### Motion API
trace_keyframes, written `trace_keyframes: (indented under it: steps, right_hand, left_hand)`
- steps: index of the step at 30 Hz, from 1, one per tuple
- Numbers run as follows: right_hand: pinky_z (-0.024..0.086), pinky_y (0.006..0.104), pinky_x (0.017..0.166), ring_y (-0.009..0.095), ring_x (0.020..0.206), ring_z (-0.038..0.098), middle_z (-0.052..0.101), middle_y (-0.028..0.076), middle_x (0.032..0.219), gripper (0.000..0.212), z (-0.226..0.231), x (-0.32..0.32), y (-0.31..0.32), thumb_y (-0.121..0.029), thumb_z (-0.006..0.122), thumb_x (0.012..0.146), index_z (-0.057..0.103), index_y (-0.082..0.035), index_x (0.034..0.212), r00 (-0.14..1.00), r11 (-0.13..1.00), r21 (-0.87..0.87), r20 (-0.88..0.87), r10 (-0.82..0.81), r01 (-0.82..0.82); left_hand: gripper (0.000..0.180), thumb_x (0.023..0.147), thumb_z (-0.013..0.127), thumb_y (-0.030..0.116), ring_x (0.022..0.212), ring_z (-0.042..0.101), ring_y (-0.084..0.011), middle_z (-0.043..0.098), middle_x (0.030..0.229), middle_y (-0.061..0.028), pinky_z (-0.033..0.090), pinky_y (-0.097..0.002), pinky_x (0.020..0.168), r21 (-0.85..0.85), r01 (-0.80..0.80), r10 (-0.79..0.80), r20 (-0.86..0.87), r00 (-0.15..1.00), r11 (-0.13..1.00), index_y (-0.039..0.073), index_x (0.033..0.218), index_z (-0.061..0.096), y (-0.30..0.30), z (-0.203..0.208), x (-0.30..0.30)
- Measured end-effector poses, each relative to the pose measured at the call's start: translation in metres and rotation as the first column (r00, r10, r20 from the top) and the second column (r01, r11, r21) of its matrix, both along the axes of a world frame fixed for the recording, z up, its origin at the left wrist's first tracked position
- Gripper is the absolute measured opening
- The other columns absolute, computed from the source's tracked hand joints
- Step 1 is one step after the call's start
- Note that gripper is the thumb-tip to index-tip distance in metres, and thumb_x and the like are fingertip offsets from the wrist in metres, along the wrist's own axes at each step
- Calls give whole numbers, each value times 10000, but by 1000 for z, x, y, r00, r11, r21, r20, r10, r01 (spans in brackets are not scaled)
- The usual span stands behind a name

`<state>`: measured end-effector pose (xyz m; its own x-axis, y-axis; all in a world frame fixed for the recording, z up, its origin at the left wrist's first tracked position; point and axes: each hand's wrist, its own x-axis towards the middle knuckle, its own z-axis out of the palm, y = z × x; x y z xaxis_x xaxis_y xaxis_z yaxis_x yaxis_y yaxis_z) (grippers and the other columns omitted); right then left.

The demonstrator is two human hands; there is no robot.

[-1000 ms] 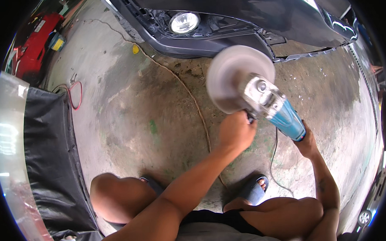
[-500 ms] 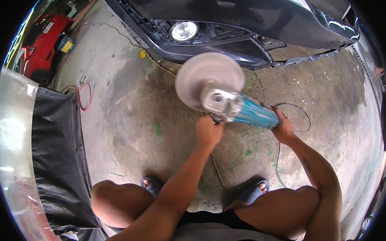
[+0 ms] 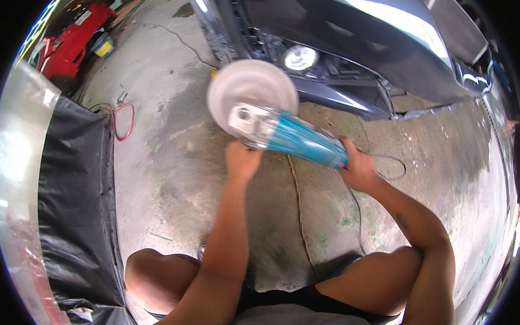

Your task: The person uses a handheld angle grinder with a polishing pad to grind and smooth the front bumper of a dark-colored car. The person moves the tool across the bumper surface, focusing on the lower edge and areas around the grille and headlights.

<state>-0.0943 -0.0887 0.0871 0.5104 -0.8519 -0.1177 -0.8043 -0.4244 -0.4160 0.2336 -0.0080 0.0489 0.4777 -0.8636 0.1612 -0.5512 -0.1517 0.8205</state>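
I hold a teal power polisher (image 3: 305, 141) with a silver metal head, level in front of me. Its round pale pad (image 3: 257, 82) looks smeared, as if spinning. My left hand (image 3: 244, 162) is closed around a grip beside the metal head. The rear end of the teal body is wrapped by my right hand (image 3: 360, 166). Beyond the pad is the front of a dark grey car (image 3: 347, 30) with a round lamp (image 3: 301, 58) in its open housing. The pad overlaps the left end of the car's bumper (image 3: 341, 99) in view; whether they touch I cannot tell.
Black sheeting (image 3: 74, 186) hangs along the left, with a red hose (image 3: 131, 124) beside it. A red vehicle (image 3: 70, 49) stands at the far left. A brown cord (image 3: 299, 207) and a dark cable (image 3: 358, 210) cross the concrete floor (image 3: 175, 182) near my legs.
The polisher has moved left relative to the car, both hands still on it. The view has shifted, so the car and lamp sit farther right and lower. The pad stays blurred.
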Motion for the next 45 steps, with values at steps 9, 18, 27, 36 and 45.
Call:
trace_keyframes:
  steps: [9, 18, 27, 36, 45]
  right_hand:
    - [551, 575, 927, 537, 1087, 680, 717, 313, 1174, 782, 0, -102, 26, -144, 768, 864, 369, -91, 1534, 999, 1000, -15, 48, -15, 16]
    - [554, 597, 880, 538, 971, 699, 722, 328, 1060, 779, 77, 11, 17, -145, 754, 873, 339, -58, 1526, 987, 988, -75, -99, 126, -134]
    - [558, 577, 868, 507, 951, 714, 729, 304, 1014, 847, 141, 43, 19, -100, 743, 838, 319, -70, 1570, 930, 976, -156, -358, 85, -149]
    - [578, 558, 800, 473, 867, 730, 733, 266, 946, 914, 227, 47, 49, -77, 772, 794, 331, -54, 1595, 892, 917, -370, -451, -34, -152]
    - [562, 576, 809, 551, 941, 700, 714, 343, 967, 826, 304, 35, 87, 8, 735, 824, 362, 14, 1561, 980, 837, -547, -168, -109, -1]
  left_hand:
    - [271, 813, 827, 258, 880, 723, -459, 741, 887, -245, 582, -507, 756, 159, 35, -23, -72, 997, 987, 8, 890, 757, 6, 18, -102]
    - [320, 808, 810, 299, 914, 737, -448, 758, 934, -250, 595, -519, 801, 88, -129, 139, -110, 984, 988, 18, 958, 779, 4, 29, 1]
    - [361, 827, 827, 307, 982, 723, -464, 761, 979, -253, 584, -523, 833, 41, -100, 107, -326, 939, 994, 27, 1048, 769, -9, 11, 4]
    - [246, 850, 765, 221, 909, 712, -468, 738, 907, -262, 567, -492, 757, -208, -49, -46, -425, 904, 977, -6, 944, 760, -31, 71, -2]
    - [224, 821, 731, 179, 912, 696, -488, 726, 929, -277, 565, -538, 791, -395, 39, -137, -223, 965, 918, -30, 898, 748, -44, 194, 3]
